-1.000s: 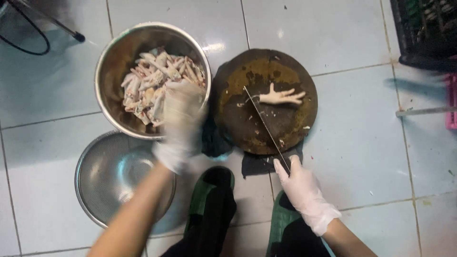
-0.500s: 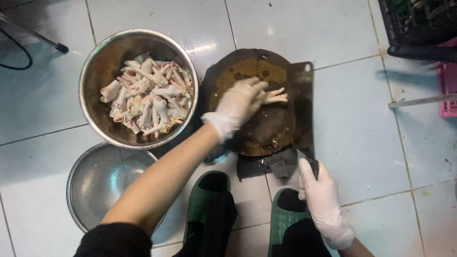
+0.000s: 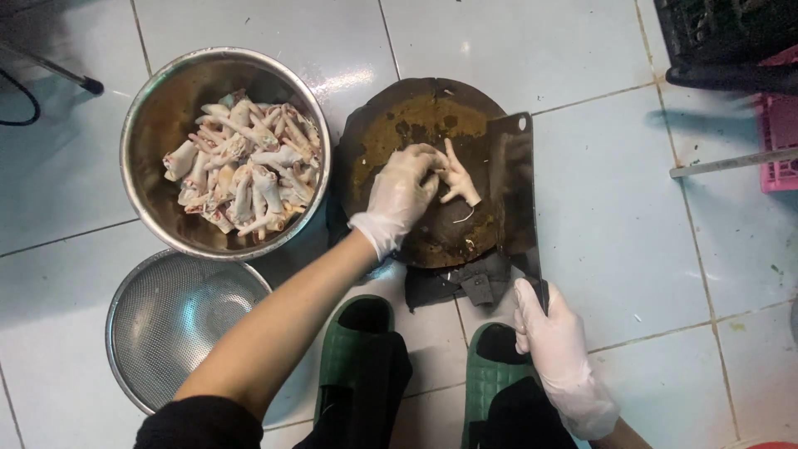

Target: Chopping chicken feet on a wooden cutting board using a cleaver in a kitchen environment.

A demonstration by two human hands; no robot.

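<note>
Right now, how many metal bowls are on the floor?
2: a steel bowl holding chicken feet at upper left, and a mesh strainer bowl just below it, its right edge hidden by the left arm.

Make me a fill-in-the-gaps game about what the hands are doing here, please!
1. The left hand presses a chicken foot onto the round dark ____.
2. The right hand holds the handle of a big ____.
3. The pile of chicken feet lies in a shiny metal ____.
4. Both hands wear thin white ____.

Missing words: chopping block; cleaver; bowl; gloves
</note>
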